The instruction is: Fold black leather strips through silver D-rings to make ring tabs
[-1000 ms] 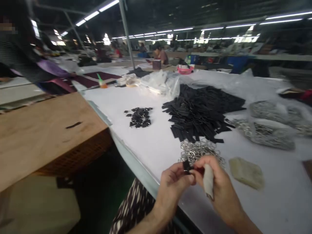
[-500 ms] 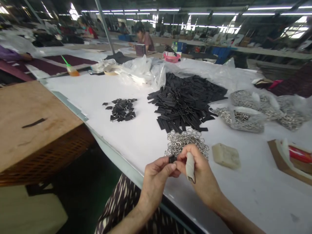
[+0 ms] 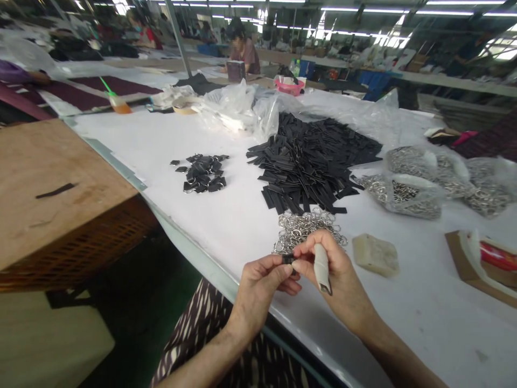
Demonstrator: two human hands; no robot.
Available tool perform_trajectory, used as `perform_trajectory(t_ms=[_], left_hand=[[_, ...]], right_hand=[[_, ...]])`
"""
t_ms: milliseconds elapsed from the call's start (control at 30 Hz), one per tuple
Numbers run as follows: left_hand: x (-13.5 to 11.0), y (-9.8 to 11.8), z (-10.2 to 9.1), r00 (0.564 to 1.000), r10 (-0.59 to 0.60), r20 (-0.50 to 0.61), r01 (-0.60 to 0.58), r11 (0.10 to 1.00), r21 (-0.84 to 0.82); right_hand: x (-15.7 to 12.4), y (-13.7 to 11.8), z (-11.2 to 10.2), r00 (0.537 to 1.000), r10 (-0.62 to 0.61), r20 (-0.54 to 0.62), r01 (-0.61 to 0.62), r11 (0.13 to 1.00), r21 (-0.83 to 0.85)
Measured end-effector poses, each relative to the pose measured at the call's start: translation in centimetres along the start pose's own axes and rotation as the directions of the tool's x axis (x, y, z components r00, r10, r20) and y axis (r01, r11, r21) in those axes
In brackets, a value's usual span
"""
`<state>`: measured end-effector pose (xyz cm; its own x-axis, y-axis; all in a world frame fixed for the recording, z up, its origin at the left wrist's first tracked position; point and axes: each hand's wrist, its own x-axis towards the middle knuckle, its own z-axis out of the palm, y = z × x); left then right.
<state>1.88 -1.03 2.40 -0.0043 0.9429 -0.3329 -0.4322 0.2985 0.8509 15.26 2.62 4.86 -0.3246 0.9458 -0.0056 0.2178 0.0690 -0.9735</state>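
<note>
Between finger and thumb, my left hand [image 3: 260, 285] pinches a small folded black strip [image 3: 287, 259] near the table's front edge. My right hand [image 3: 333, 275] closes on the same strip from the other side with its fingertips. A tool with a pale wrapped handle [image 3: 321, 267] is also held in my right hand; its working end is hidden. Just beyond my hands lies a heap of metal D-rings [image 3: 301, 229]. Behind that is a large pile of black strips [image 3: 311, 161]. To the left sits a small group of folded strips with rings [image 3: 204, 173].
A yellowish block [image 3: 375, 254] and an open cardboard box [image 3: 464, 264] are on the right. Clear bags of metal rings [image 3: 416, 196] lie beyond them. A wooden board [image 3: 60, 183] stands at the left across a gap. A person [image 3: 244, 54] is at a far table.
Both hands still pinch the black strip, with slight finger shifts. The whole view has shifted a little, most things appearing slightly higher.
</note>
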Motion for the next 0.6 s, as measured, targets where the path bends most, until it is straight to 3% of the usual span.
perform_trajectory(t_ms=[233, 400, 500, 600], left_hand=[[0.2, 0.3, -0.3, 1.000, 0.012, 0.024, -0.018, 0.968, 0.250], [0.2, 0.9, -0.7, 0.953, 0.303, 0.030, -0.265, 0.778, 0.570], [0.1, 1.2, -0.6, 0.949, 0.314, 0.026, -0.281, 0.805, 0.522], [-0.1, 1.3, -0.2, 0.986, 0.151, 0.065, -0.165, 0.923, 0.347]], right_hand=[[-0.1, 0.2, 0.0, 1.000, 0.011, 0.022, -0.010, 0.998, -0.066], [0.0, 0.4, 0.2, 0.999, -0.028, -0.030, 0.027, 0.998, -0.049], [0.1, 0.3, 0.3, 0.998, -0.044, -0.043, 0.043, 0.998, -0.038], [0.0, 0.1, 0.5, 0.997, -0.046, -0.065, 0.044, 0.998, -0.038]])
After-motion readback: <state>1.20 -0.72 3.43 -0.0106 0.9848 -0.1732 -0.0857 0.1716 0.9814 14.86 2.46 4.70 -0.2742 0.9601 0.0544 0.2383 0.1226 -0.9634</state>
